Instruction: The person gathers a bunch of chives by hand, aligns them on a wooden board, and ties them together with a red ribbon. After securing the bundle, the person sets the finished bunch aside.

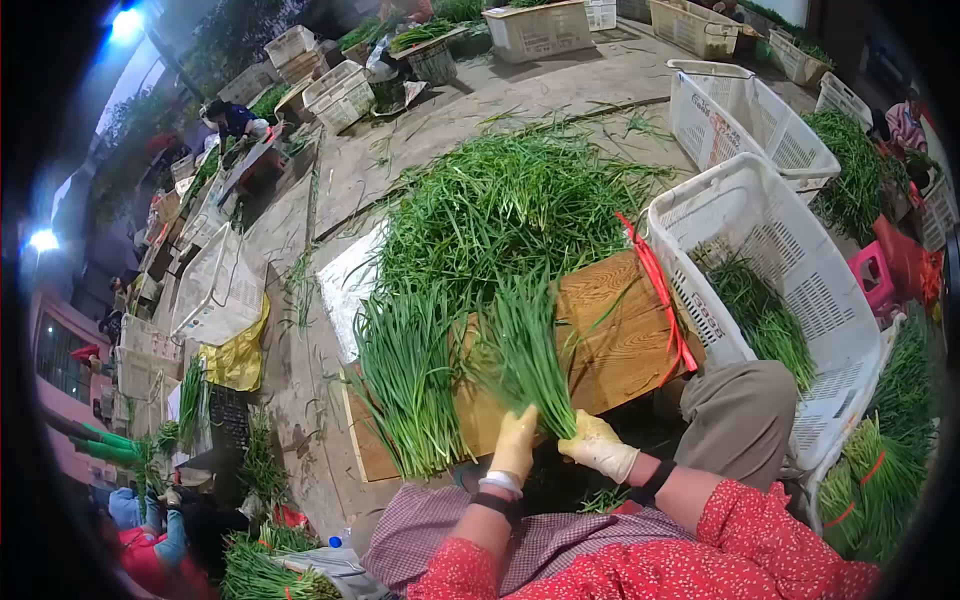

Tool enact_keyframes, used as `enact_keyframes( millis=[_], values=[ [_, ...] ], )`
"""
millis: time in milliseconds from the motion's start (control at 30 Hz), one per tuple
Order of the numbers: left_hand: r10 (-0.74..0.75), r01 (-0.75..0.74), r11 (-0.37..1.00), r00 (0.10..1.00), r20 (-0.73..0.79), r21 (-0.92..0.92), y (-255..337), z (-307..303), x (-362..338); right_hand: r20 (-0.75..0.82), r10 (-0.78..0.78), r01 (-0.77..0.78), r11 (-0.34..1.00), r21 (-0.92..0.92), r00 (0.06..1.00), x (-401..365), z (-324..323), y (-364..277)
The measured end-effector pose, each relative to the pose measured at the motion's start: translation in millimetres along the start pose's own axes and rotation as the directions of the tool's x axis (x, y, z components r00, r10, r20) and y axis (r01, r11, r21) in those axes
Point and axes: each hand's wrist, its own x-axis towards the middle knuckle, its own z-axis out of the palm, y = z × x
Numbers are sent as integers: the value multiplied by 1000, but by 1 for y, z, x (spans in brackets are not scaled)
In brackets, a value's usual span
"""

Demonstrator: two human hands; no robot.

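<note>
A bunch of garlic chives (pixel 532 350) lies across the wooden board (pixel 610 320), its stem ends toward me. My right hand (pixel 597 447), in a pale yellow glove, is closed round those stems. Beside it on the left, my gloved left hand (pixel 512 450) has its fingers closed on the bunch's left edge, where some leaves are smeared by motion. Another pile of garlic chives (pixel 415 385) rests on the board's left part. Behind the board spreads a big loose heap of garlic chives (pixel 510 200). Red ties (pixel 660 300) hang over the board's right end.
Close on my right stands a white plastic crate (pixel 830 290) with chives inside; another crate (pixel 700 120) is behind it. Tied bunches (pixel 870 480) lie at the lower right. A pink stool (pixel 872 275) is farther right. Other people (pixel 235 120) work among crates at left.
</note>
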Motion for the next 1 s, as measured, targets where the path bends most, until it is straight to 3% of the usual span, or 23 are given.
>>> enact_keyframes(
  millis=[33, 67, 100, 133, 167, 200, 300, 333, 433, 467, 567, 600, 700, 800, 900, 933, 1000],
  values=[
    [393, -374, 845, 919, 30, 383, -11, -4, -5, -5, -36, 36, 998, -44, 999, -10, -3, -15],
    [466, -435, 835, 885, -11, 335, -42, -2, 17, -8, -73, 72, 993, -89, 997, -14, -3, -22],
    [362, -327, 892, 930, -59, 313, -53, -3, 17, -12, -69, 69, 997, 22, 998, -17, -4, -21],
    [127, -137, 983, 988, -84, -126, -30, -12, 12, -16, -70, 72, 988, 136, 997, -17, 0, -19],
    [-93, 75, 837, 996, -6, -542, -3, -18, 14, -30, -76, 81, 968, 239, 997, -14, -2, -17],
    [-317, 201, 543, 948, 23, -815, 1, -22, 19, -9, -22, 24, 934, 356, 1000, -2, -1, -4],
    [-448, 156, 664, 866, -222, -731, 14, -37, 9, 75, 77, -106, 830, 547, 994, 11, -13, 10],
    [-470, 146, 667, 843, -261, -731, 10, -44, 10, 131, 151, -198, 822, 534, 980, 11, -19, 10],
    [-330, 34, 862, 794, -511, -505, 3, -45, 5, 174, 59, -150, 807, 571, 983, 4, -22, 2],
    [-192, -9, 932, 835, -516, -362, 1, -46, 2, 167, 60, -142, 831, 537, 984, 5, -22, 0],
    [222, -203, 975, 895, -387, 90, 4, -51, -7, 152, 57, -124, 871, 476, 987, 1, -27, -8],
    [199, -86, 940, 924, -325, 329, 45, -58, -29, 139, 60, -122, 860, 496, 988, 4, -26, -4],
    [-48, 55, 927, 998, -28, 371, 78, -68, -42, 87, 42, -80, 864, 497, 995, 12, -22, 3],
    [-36, 15, 982, 994, 107, 189, 53, -50, -35, -14, -10, 13, 954, 299, 1000, 7, -20, -3],
    [-239, 266, 958, 946, 217, -104, 53, -21, -25, -44, -104, 112, 953, 280, 994, 3, -8, 1],
    [-242, 303, 929, 931, 274, -210, 48, -15, -23, -12, -84, 84, 957, 279, 996, 3, -5, -4],
    [-251, 356, 858, 920, 302, -370, 37, -4, -19, 208, -4, -62, 949, 308, 978, -14, -19, -24]
  ],
)
